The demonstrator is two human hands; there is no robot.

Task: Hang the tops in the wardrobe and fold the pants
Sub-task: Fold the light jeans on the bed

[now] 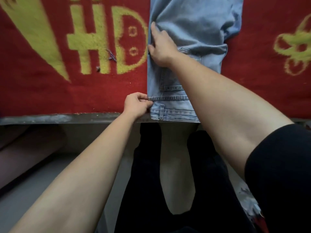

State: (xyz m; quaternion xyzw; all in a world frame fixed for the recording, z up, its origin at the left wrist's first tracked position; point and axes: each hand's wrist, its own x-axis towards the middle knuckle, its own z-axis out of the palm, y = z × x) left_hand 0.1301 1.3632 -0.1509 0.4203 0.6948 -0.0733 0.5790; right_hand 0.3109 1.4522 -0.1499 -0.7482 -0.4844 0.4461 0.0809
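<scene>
Your left hand [137,104] pinches the near left corner of the jeans [193,27] between thumb and curled fingers, just above the waistband [175,113]. Your right hand [161,47] reaches farther up and lies on the denim with fingers nearly straight, their tips along the left edge. Whether they hook under that edge you cannot tell.

The jeans lie pointing away from you, waistband at the near edge and a back pocket [170,81] facing up. They rest on a red blanket [42,91] woven with yellow shapes, which covers a flat surface with a grey front edge [67,118].

The legs run out of the top of the frame, so their ends are not seen. Your right forearm crosses the pocket and waistband and hides their right part. The yellow pattern is cut off at both sides.

A few bluish thread scraps [111,56] lie on the blanket left of the jeans. Below the edge are your dark trouser legs [146,165] and a black sleeve [277,174] on your right arm.
</scene>
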